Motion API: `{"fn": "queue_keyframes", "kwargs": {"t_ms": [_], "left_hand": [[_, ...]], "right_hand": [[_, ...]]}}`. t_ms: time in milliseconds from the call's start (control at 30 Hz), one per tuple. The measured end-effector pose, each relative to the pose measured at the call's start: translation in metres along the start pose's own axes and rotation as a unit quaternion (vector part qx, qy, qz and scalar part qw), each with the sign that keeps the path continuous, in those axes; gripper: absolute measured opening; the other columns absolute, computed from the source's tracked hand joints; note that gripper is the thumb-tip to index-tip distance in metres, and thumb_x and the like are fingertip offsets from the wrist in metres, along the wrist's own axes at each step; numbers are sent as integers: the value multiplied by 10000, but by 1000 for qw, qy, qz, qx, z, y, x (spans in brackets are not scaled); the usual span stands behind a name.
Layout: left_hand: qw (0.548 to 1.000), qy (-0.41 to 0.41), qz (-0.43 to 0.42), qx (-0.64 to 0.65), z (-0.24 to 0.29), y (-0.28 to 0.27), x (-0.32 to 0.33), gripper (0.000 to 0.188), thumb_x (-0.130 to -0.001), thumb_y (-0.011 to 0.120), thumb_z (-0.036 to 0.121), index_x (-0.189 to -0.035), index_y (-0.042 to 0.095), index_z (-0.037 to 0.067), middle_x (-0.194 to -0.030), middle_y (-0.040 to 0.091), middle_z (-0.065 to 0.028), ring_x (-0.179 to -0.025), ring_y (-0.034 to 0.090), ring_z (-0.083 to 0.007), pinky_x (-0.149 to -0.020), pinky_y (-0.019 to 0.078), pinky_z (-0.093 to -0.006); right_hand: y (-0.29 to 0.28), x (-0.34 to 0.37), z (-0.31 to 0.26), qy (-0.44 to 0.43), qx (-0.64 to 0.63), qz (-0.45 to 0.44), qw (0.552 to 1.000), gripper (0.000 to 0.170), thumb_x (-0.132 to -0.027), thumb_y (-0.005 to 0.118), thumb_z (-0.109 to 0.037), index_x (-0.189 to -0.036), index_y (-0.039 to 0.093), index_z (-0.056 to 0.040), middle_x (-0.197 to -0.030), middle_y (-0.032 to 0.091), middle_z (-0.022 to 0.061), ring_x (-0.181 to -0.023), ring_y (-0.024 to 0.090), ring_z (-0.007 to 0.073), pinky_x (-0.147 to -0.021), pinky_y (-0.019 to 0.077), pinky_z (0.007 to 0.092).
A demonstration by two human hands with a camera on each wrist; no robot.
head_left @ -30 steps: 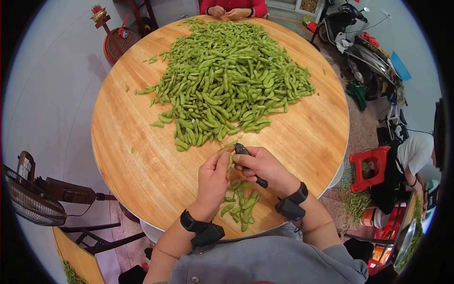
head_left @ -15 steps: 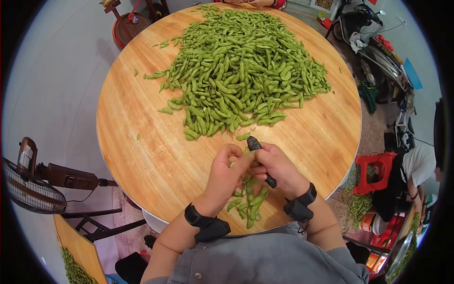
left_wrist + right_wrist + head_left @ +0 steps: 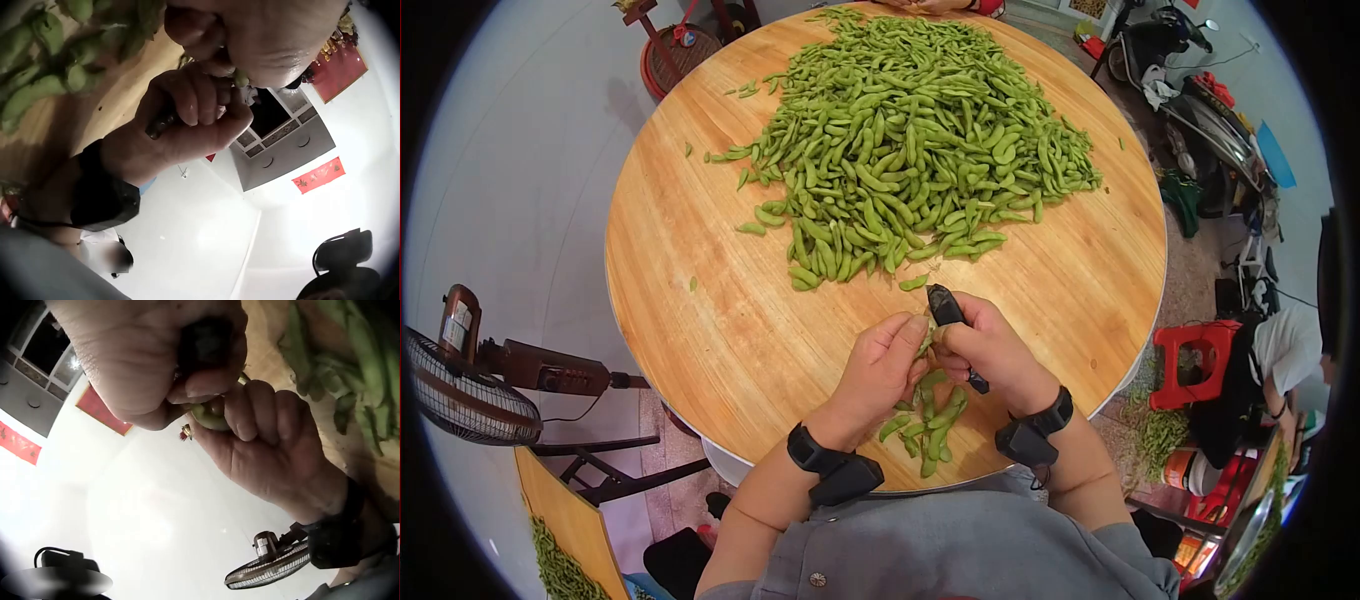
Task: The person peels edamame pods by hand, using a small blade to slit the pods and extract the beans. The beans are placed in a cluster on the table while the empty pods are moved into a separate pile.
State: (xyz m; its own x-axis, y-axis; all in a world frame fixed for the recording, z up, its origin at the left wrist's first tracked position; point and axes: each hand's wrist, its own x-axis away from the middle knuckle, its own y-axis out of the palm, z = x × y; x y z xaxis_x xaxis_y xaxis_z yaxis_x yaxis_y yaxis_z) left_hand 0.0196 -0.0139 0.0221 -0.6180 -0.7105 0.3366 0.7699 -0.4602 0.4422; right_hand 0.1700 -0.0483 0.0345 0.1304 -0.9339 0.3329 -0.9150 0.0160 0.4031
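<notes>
Green soybean pods lie in a broad heap (image 3: pixel 920 140) on the round wooden table (image 3: pixel 700 340). In front of the heap, my left hand (image 3: pixel 878 365) pinches one pod (image 3: pixel 212 417) between thumb and fingers. My right hand (image 3: pixel 992 348) meets it there, fingertips right at the pod. Its curled fingers grip a short black tool (image 3: pixel 945 305), one thick end sticking out past the thumb and the other below the palm. Whatever working edge the tool has is hidden by the fingers. A small group of loose pods (image 3: pixel 940 432) lies below the hands, between the wrists.
A few stray pods (image 3: pixel 752 228) lie left of the heap. Across the table another person's hands (image 3: pixel 930 5) show at the far edge. A fan (image 3: pixel 475 395) stands left of the table. To the right are a red stool (image 3: pixel 1195 365), a motorbike and a bending person.
The head view has shifted, so the table sits further right. My left fingers, bent upward half a second ago, now lie forward around the pod. The right hand keeps the black tool.
</notes>
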Motion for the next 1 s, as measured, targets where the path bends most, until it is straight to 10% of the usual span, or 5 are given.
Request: {"fn": "queue_keyframes", "kwargs": {"t_ms": [333, 700, 800, 1000], "left_hand": [[992, 93, 22, -84, -12, 2, 0, 263, -948, 388, 241, -765, 481, 78, -554, 425, 27, -457, 357, -45, -415, 289, -191], [992, -57, 25, 114, 3, -1, 20, 160, -931, 440, 191, -992, 499, 57, -642, 414, 7, -446, 296, -42, -397, 236, -181], [982, -36, 91, 161, 5, -16, 36, 164, -924, 440, 201, -995, 511, 72, -643, 398, 13, -433, 280, -52, -385, 234, -170], [971, -48, 95, 216, 3, -21, 49, 185, -911, 454, 163, -1042, 504, 41, -714, 458, -13, -501, 358, -79, -395, 268, -182]], "right_hand": [[3, 0, 0, -7, -20, 15, 1000, 40, -806, 457, -55, -846, 452, -48, -594, 434, -7, -451, 396, 71, -411, 332, 209], [-12, -2, -1, -123, 23, 142, 982, 63, -808, 483, -99, -826, 511, -46, -605, 457, -14, -472, 419, 53, -410, 345, 206], [-9, -2, -6, -69, 474, 51, 876, 240, -783, 632, -249, -713, 559, -32, -575, 515, 7, -518, 473, 88, -463, 379, 245], [8, -74, -9, -249, 537, 195, 782, 293, -728, 672, -271, -758, 564, 0, -602, 530, 145, -547, 531, 252, -530, 425, 355]]}}
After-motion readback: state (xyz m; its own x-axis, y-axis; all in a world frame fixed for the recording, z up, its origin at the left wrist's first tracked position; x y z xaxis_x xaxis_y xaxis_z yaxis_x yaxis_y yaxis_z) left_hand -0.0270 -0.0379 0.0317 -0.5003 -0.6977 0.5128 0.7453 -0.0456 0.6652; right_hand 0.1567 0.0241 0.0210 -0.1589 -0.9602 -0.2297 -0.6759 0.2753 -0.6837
